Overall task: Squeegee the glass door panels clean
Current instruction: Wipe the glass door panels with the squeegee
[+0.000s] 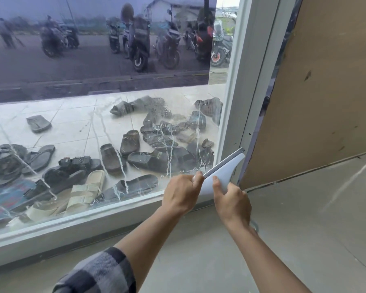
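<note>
Squeegee (220,172) – where is it, and who holds it?
– Low at the right edge of the glass door panel (93,127), by the white frame (235,92). Left hand (181,195) pinches the blade's near end; right hand (232,201) clamps the white body.
– Advice for the stroke?
– Water streaks (123,172) mark the glass to the left; likely best to keep the blade flat, press evenly and overlap passes.
</note>
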Demonstrator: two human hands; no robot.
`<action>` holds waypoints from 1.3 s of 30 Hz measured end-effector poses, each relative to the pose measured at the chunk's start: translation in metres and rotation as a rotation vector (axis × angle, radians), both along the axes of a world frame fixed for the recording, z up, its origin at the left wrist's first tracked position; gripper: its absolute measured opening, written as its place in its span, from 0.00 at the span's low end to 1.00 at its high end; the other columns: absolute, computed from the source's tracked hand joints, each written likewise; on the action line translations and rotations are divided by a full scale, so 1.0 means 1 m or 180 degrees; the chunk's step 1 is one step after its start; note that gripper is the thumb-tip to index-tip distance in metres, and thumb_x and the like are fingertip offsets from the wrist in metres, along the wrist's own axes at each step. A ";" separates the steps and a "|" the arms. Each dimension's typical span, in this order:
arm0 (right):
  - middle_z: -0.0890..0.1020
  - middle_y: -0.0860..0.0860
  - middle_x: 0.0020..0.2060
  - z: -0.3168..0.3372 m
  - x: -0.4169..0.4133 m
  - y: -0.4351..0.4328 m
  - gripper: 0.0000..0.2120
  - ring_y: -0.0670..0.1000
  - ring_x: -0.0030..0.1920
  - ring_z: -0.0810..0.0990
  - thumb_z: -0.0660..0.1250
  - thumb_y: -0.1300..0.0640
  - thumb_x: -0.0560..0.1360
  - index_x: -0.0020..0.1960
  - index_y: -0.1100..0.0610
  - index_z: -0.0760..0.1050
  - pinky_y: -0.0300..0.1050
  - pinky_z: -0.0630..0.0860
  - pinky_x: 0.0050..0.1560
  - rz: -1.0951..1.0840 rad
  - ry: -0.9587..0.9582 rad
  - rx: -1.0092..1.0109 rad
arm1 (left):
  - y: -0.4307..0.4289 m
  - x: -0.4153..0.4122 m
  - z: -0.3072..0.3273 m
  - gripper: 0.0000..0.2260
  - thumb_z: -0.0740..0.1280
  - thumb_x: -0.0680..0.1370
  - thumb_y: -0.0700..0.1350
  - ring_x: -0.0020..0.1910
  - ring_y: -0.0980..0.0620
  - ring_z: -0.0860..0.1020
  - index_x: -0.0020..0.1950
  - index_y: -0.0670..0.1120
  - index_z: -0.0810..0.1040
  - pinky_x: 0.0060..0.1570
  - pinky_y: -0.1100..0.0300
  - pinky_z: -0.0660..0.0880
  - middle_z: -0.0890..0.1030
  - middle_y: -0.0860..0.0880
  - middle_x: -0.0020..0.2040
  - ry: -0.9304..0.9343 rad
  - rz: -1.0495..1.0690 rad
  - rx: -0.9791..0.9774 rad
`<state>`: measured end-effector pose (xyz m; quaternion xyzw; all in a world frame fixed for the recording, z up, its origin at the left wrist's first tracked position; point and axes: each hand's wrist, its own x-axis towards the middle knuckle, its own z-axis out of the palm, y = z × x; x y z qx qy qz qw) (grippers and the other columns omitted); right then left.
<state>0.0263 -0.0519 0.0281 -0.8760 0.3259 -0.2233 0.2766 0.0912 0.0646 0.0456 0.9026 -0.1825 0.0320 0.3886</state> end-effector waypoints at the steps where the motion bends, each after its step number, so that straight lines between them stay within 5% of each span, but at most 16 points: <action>1: 0.82 0.64 0.44 0.000 0.000 0.000 0.31 0.65 0.48 0.79 0.55 0.35 0.77 0.44 0.62 0.78 0.52 0.74 0.44 -0.0006 -0.0014 0.0014 | 0.000 0.001 0.002 0.27 0.57 0.82 0.56 0.30 0.41 0.65 0.28 0.43 0.59 0.32 0.51 0.59 0.62 0.45 0.24 -0.0013 0.0004 -0.0047; 10: 0.82 0.64 0.40 0.016 0.003 0.023 0.26 0.65 0.44 0.80 0.56 0.36 0.78 0.34 0.57 0.70 0.49 0.66 0.38 0.0205 -0.0409 0.0107 | 0.028 0.014 0.041 0.27 0.51 0.76 0.64 0.23 0.49 0.62 0.26 0.45 0.59 0.28 0.54 0.58 0.62 0.49 0.21 -0.0326 0.0116 -0.0329; 14: 0.82 0.63 0.36 0.039 0.013 0.044 0.26 0.64 0.40 0.80 0.57 0.37 0.78 0.32 0.57 0.68 0.48 0.65 0.35 0.0326 -0.0742 0.0030 | 0.065 0.029 0.068 0.28 0.47 0.75 0.66 0.24 0.49 0.65 0.27 0.47 0.66 0.28 0.55 0.65 0.69 0.46 0.24 -0.0497 0.0231 -0.0677; 19: 0.83 0.59 0.36 0.076 0.034 0.065 0.30 0.61 0.38 0.81 0.54 0.34 0.77 0.38 0.59 0.77 0.48 0.75 0.35 0.0572 -0.1120 -0.0129 | 0.100 0.033 0.102 0.39 0.48 0.75 0.69 0.25 0.44 0.74 0.32 0.34 0.75 0.33 0.47 0.76 0.80 0.37 0.29 -0.0689 0.0331 -0.0686; 22: 0.81 0.55 0.32 0.108 0.046 0.075 0.26 0.59 0.35 0.81 0.54 0.35 0.78 0.36 0.55 0.73 0.43 0.68 0.33 0.0737 -0.1337 -0.0354 | 0.114 0.033 0.111 0.40 0.45 0.77 0.67 0.23 0.45 0.72 0.32 0.34 0.75 0.31 0.48 0.74 0.78 0.36 0.27 -0.0982 0.0552 -0.0832; 26: 0.80 0.55 0.30 0.145 0.065 0.082 0.29 0.58 0.31 0.80 0.53 0.33 0.78 0.35 0.56 0.72 0.47 0.76 0.32 0.0824 -0.1653 -0.0554 | 0.123 0.025 0.115 0.37 0.47 0.76 0.65 0.23 0.50 0.69 0.31 0.34 0.75 0.30 0.47 0.75 0.75 0.39 0.24 -0.0833 0.0449 -0.1027; 33: 0.78 0.50 0.29 0.180 0.102 0.084 0.29 0.54 0.34 0.79 0.55 0.32 0.77 0.35 0.55 0.73 0.48 0.74 0.33 0.0851 -0.1887 0.0366 | 0.126 0.017 0.080 0.45 0.53 0.71 0.77 0.22 0.45 0.71 0.32 0.31 0.73 0.31 0.43 0.77 0.74 0.34 0.25 -0.0487 0.0206 -0.1258; 36: 0.74 0.51 0.26 0.152 0.110 0.080 0.30 0.53 0.29 0.75 0.56 0.31 0.76 0.30 0.56 0.69 0.44 0.68 0.29 0.0739 -0.1880 0.0643 | 0.125 0.022 0.065 0.40 0.53 0.73 0.72 0.27 0.36 0.76 0.34 0.33 0.73 0.33 0.40 0.77 0.78 0.33 0.31 -0.0534 0.0263 -0.1112; 39: 0.76 0.56 0.26 0.118 0.105 0.079 0.33 0.49 0.24 0.73 0.57 0.34 0.77 0.33 0.64 0.74 0.40 0.67 0.23 0.0706 -0.1832 0.0696 | 0.121 0.025 0.056 0.34 0.50 0.75 0.66 0.31 0.37 0.78 0.36 0.36 0.73 0.36 0.39 0.77 0.78 0.36 0.32 -0.0612 0.0314 -0.0906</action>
